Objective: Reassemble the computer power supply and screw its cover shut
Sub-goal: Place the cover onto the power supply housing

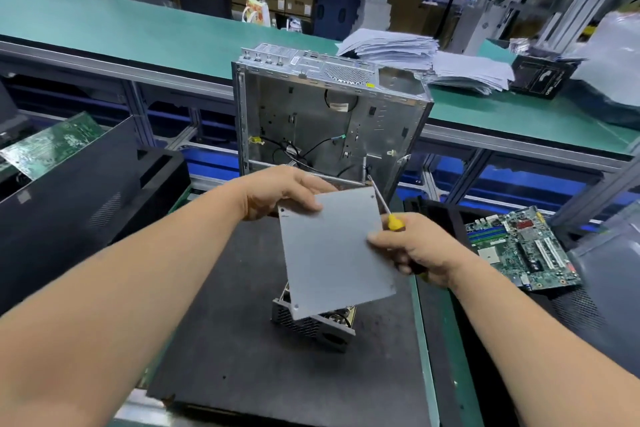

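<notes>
A person holds the flat grey cover [334,250] of a computer power supply in the air above the open power supply body [313,321], which sits on a dark foam mat [242,340] on the green workbench [446,340]. The cover is tilted and turned out of line with the box: its near lower corner overlaps the top of the body while its far edge rises toward the empty computer chassis [329,114] standing behind. The body thus lies directly below and slightly nearer the person than both hands, and seating the plate appears to call for lowering it and rotating it square with the housing. The left hand [284,192] pinches the cover's far left corner, thumb on top and fingers beneath. The right hand [415,250] steadies the right edge with its fingertips while its curled fingers also grip a yellow-handled screwdriver [384,204], whose shaft points up and away past the cover's far right corner. Both forearms reach forward at about the same height, the left slightly further out. Screw holes show at the cover's corners; no screws can be made out. A bare motherboard [523,250] lies to the right, and another circuit board [48,146] rests at left
</notes>
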